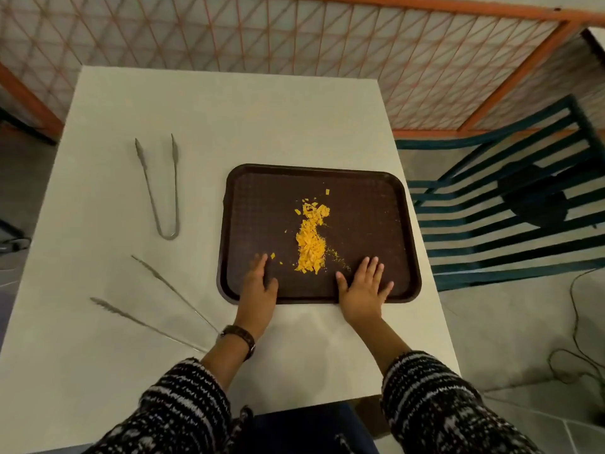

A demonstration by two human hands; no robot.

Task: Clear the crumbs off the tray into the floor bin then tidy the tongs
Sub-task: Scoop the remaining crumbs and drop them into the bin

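Note:
A dark brown tray (pixel 370 204) lies on the white table, near its right side. A strip of yellow-orange crumbs (pixel 311 244) runs down the tray's middle. My left hand (pixel 260 283) rests flat on the tray's near left part, fingers apart. My right hand (pixel 365 286) lies flat on the near right part, fingers spread, holding nothing. One pair of metal tongs (pixel 163 191) lies on the table to the tray's left, arms pointing away from me. A second pair of tongs (pixel 157 306) lies nearer me, partly hidden under my left wrist. No floor bin is in view.
The white table (pixel 203 119) backs onto an orange-framed lattice screen (pixel 327 54). A dark teal slatted chair (pixel 510 204) stands close to the table's right edge. Cables (pixel 576 322) trail on the floor at the right.

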